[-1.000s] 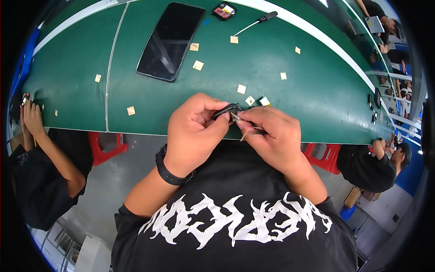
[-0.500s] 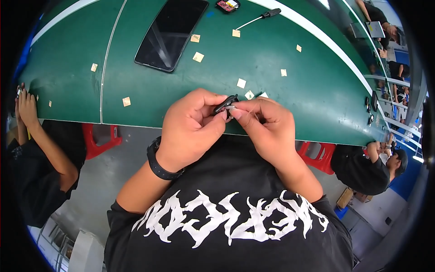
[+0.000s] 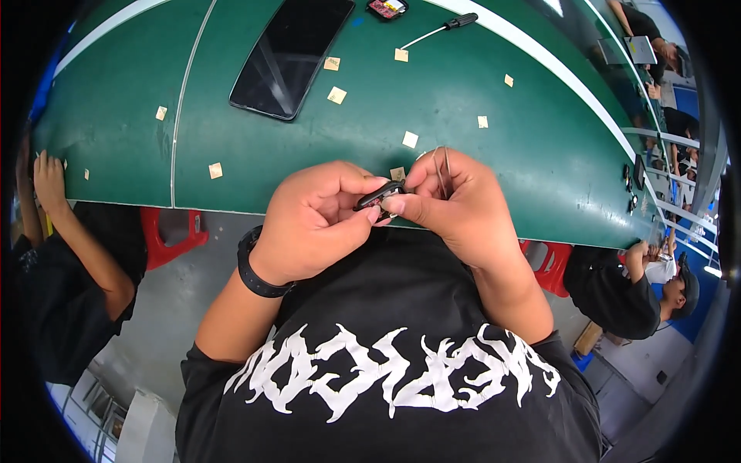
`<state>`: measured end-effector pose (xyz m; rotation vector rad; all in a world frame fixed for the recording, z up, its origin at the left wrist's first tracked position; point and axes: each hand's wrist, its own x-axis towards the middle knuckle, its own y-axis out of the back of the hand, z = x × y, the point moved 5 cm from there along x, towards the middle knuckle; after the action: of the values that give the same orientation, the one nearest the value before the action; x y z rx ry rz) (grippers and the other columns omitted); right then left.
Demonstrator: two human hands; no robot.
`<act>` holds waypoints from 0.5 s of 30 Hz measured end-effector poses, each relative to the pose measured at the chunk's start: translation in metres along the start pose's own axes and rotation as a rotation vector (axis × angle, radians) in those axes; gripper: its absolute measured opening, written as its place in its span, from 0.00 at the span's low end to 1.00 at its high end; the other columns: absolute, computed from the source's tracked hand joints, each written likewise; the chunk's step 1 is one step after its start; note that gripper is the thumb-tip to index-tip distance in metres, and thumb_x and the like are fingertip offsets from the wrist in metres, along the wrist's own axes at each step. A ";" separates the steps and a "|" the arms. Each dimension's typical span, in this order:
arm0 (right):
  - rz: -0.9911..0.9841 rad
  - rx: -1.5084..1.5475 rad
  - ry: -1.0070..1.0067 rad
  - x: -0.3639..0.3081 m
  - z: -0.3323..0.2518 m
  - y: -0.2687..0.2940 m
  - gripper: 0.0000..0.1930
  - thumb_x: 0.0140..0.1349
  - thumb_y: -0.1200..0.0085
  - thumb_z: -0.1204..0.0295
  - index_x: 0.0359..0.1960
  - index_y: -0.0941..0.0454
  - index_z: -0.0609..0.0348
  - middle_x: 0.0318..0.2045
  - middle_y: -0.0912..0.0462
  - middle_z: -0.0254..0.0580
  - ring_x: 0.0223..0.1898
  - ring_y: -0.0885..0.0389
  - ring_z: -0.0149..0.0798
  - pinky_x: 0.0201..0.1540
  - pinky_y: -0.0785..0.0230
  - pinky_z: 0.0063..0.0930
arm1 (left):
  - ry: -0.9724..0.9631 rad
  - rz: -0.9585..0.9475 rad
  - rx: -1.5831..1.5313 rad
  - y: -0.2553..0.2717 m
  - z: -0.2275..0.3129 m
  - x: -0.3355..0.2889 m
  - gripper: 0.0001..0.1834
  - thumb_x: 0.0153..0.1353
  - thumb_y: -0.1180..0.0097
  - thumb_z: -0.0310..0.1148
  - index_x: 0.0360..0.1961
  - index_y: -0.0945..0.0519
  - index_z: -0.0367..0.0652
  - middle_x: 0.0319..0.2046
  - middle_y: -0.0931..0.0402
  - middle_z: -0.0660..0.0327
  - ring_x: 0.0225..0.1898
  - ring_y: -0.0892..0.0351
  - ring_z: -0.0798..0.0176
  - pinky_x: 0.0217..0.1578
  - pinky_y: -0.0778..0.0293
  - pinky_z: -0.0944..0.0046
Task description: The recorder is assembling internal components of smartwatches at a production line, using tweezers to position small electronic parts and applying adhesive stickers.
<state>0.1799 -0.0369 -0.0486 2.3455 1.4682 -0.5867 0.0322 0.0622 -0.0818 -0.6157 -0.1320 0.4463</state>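
Both hands meet in front of the chest, over the near edge of the green table. The black device sits between the fingertips, tilted, its right end higher; a reddish part shows along its lower side.

Left hand: forearm slants up and inward, back of the hand to the camera, black wristband at the wrist. Index finger lies above the device, thumb below; the two pinch its left part. Remaining fingers curl behind.

Right hand: forearm leans up and to the left, index finger arched, thumb pointing left. Thumb and index tips close in at the device's right end; cannot tell whether they grip the casing or a small part in it. A slim metal tool is tucked among the fingers, held upright.

On the table, beyond the hands: phone, screwdriver with its tip by a paper square, and an opened small device at the upper rim.
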 end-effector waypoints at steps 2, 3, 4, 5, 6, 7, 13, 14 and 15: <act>-0.028 -0.008 0.004 0.000 -0.003 -0.002 0.12 0.58 0.29 0.78 0.33 0.25 0.61 0.20 0.27 0.24 0.22 0.34 0.15 0.23 0.43 0.15 | 0.019 0.001 0.023 0.000 0.003 0.000 0.16 0.63 0.49 0.09 0.51 0.23 0.29 0.46 0.20 0.50 0.45 0.16 0.61 0.49 0.18 0.61; -0.057 -0.017 0.003 0.000 -0.003 -0.004 0.12 0.58 0.29 0.77 0.33 0.24 0.61 0.19 0.28 0.23 0.21 0.35 0.15 0.23 0.43 0.15 | 0.041 0.005 0.041 0.000 0.003 0.000 0.16 0.62 0.48 0.10 0.51 0.23 0.28 0.46 0.19 0.50 0.44 0.16 0.60 0.48 0.18 0.60; -0.055 -0.015 0.007 0.000 -0.005 -0.005 0.12 0.58 0.29 0.77 0.33 0.24 0.61 0.19 0.28 0.23 0.21 0.35 0.15 0.23 0.43 0.15 | 0.039 0.002 0.044 0.001 0.004 0.000 0.16 0.62 0.48 0.10 0.51 0.23 0.28 0.46 0.19 0.50 0.44 0.16 0.60 0.48 0.18 0.60; -0.060 -0.030 -0.002 0.000 -0.007 -0.007 0.12 0.58 0.29 0.77 0.33 0.25 0.62 0.19 0.27 0.23 0.21 0.34 0.16 0.23 0.42 0.15 | 0.062 0.012 0.038 0.002 0.003 0.000 0.16 0.63 0.48 0.11 0.52 0.23 0.29 0.47 0.19 0.49 0.44 0.15 0.60 0.47 0.17 0.61; -0.068 -0.044 -0.010 -0.001 -0.009 -0.009 0.12 0.59 0.30 0.77 0.34 0.25 0.62 0.19 0.27 0.24 0.21 0.34 0.16 0.23 0.42 0.15 | 0.083 0.025 0.032 0.003 0.003 0.000 0.15 0.64 0.47 0.12 0.52 0.23 0.29 0.47 0.19 0.49 0.44 0.15 0.60 0.46 0.16 0.62; -0.069 -0.043 -0.005 -0.002 -0.011 -0.009 0.12 0.59 0.30 0.77 0.34 0.25 0.62 0.19 0.27 0.24 0.21 0.34 0.16 0.23 0.42 0.15 | 0.080 0.025 0.037 0.002 0.005 0.000 0.15 0.64 0.47 0.12 0.52 0.23 0.29 0.47 0.19 0.49 0.44 0.15 0.60 0.46 0.16 0.62; 0.130 -0.125 0.247 -0.035 -0.024 0.031 0.21 0.55 0.27 0.74 0.49 0.21 0.64 0.28 0.23 0.29 0.24 0.32 0.16 0.25 0.42 0.15 | 0.296 0.306 -0.153 -0.002 0.013 0.005 0.14 0.66 0.44 0.17 0.53 0.24 0.31 0.44 0.18 0.51 0.42 0.13 0.61 0.40 0.14 0.67; 0.204 -0.349 0.248 -0.042 -0.026 0.045 0.23 0.53 0.26 0.73 0.50 0.21 0.63 0.31 0.22 0.32 0.25 0.30 0.19 0.27 0.40 0.17 | 0.263 0.332 -0.109 -0.002 0.015 0.002 0.14 0.66 0.43 0.17 0.52 0.24 0.32 0.43 0.18 0.52 0.40 0.13 0.61 0.38 0.15 0.68; 0.292 -0.572 0.247 -0.050 -0.028 0.059 0.26 0.51 0.25 0.73 0.51 0.21 0.63 0.34 0.21 0.35 0.26 0.27 0.22 0.28 0.37 0.18 | 0.235 0.346 -0.063 -0.003 0.016 0.001 0.14 0.65 0.42 0.18 0.51 0.23 0.32 0.42 0.17 0.53 0.39 0.13 0.61 0.36 0.16 0.69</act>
<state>0.2184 -0.0877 0.0027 2.1453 1.1475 0.1877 0.0304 0.0690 -0.0674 -0.7518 0.1886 0.7012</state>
